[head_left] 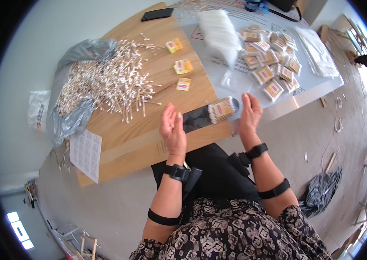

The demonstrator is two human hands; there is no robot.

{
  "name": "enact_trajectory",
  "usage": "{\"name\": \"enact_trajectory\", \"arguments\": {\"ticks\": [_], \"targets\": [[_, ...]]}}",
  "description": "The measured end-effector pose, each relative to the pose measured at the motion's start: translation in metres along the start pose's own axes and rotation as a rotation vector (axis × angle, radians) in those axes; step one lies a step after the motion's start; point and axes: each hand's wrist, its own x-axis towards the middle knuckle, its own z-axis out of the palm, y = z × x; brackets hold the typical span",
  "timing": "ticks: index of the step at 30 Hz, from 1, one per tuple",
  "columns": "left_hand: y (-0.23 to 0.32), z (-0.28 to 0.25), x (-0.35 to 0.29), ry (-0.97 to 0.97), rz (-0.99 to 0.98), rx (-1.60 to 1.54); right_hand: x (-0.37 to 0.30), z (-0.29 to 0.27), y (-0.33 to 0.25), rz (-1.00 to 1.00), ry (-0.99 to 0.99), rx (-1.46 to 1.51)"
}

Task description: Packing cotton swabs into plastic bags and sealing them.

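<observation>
A small pack of cotton swabs (221,109) with a printed label lies on the right part of a dark, flat strip (197,119) at the table's near edge. My left hand (174,132) is raised by the strip's left end, fingers stretched out and nothing in it. On the other side, my right hand (250,116) is held up just right of the pack, its fingers also extended and empty. Loose cotton swabs (105,80) form a big heap on a grey plastic bag (66,123) at the left. Several finished-looking swab packs (263,74) are piled at the back right.
Three small yellow printed cards (183,66) lie on the wooden table (125,145). Clear plastic bags (220,32) sit at the back, with more flat bags (317,52) at right. A black phone (157,14) rests far back. A printed sheet (86,155) hangs over the left edge.
</observation>
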Motion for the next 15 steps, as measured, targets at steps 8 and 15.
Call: {"name": "enact_trajectory", "arguments": {"ticks": [8, 15], "targets": [[0.007, -0.121, 0.011, 0.083, 0.417, 0.992, -0.054, 0.052, -0.038, -0.465, -0.646, -0.402], [0.011, -0.112, 0.012, 0.062, 0.406, 0.967, -0.081, 0.150, -0.010, -0.547, -0.886, -0.624]]}}
